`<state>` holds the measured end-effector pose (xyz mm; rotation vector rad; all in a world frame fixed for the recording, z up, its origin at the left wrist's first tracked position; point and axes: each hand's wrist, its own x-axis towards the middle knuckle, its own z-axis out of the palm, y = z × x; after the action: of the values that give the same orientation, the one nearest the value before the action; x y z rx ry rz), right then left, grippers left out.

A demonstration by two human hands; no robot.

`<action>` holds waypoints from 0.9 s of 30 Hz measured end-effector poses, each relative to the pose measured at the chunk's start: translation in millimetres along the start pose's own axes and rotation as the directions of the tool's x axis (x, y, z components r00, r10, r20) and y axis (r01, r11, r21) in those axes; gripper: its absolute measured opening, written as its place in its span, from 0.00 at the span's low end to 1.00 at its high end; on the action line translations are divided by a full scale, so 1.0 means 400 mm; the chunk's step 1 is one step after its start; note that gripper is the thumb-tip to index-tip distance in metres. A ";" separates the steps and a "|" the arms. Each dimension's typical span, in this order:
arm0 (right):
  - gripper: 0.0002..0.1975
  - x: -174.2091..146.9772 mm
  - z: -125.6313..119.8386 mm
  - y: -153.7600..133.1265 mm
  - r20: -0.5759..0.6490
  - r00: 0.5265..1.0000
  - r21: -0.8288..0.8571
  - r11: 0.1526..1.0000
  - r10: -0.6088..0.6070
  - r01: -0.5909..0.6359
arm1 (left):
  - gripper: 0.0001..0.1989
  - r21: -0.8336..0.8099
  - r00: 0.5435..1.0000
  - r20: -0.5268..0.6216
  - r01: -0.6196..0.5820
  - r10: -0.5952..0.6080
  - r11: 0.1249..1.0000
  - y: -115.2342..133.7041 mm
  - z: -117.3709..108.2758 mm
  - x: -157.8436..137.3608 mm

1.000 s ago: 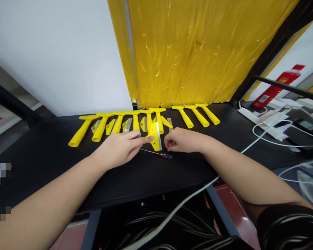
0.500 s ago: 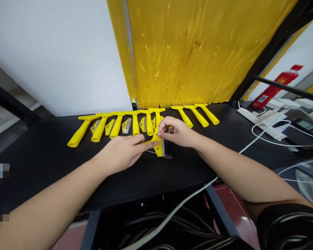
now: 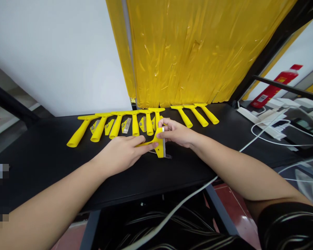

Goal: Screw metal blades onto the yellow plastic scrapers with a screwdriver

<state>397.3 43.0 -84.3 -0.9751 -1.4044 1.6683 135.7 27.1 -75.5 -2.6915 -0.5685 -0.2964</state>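
My left hand (image 3: pixel 125 152) is closed around the handle of a yellow scraper (image 3: pixel 160 150), whose wide head points right with a metal blade along its edge. My right hand (image 3: pixel 176 133) pinches the upper end of that head, the thumb on the near face and the fingers curled behind. Behind my hands stands a row of yellow scraper handles (image 3: pixel 101 128). Small yellow blade holders with metal blades (image 3: pixel 126 125) lie between them. Three more yellow handles (image 3: pixel 198 116) lie to the right. A thin clear-and-dark item (image 3: pixel 168 157) lies just beyond the scraper, partly hidden.
The black table (image 3: pixel 114 187) carries everything. White cables and a power strip (image 3: pixel 262 123) are at the right, beside a red bottle (image 3: pixel 276 86). One white cable (image 3: pixel 182 205) crosses the front edge. Yellow plastic sheeting (image 3: pixel 193 52) and a white panel (image 3: pixel 62 52) stand behind.
My right thumb and fingers have shifted from the face of the scraper head to grip its upper blade end. The scraper has turned slightly, while my left hand keeps its hold.
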 end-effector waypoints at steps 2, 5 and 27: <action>0.20 0.002 0.000 -0.001 -0.021 1.000 -0.007 1.000 0.017 -0.017 | 0.23 -0.009 1.000 -0.008 -0.013 0.013 1.000 0.000 0.000 0.000; 0.18 0.003 -0.001 0.000 -0.010 1.000 -0.023 1.000 0.017 -0.017 | 0.23 -0.034 1.000 -0.013 -0.011 0.011 0.999 0.000 0.001 0.000; 0.09 0.002 -0.014 0.000 0.031 0.996 -0.171 0.981 -0.087 0.091 | 0.22 -0.071 0.999 -0.034 0.010 -0.013 0.997 -0.004 -0.004 -0.001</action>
<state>402.0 46.1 -85.1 -0.9748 -1.6058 1.5168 134.6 27.6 -73.7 -2.7464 -0.5735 -0.3726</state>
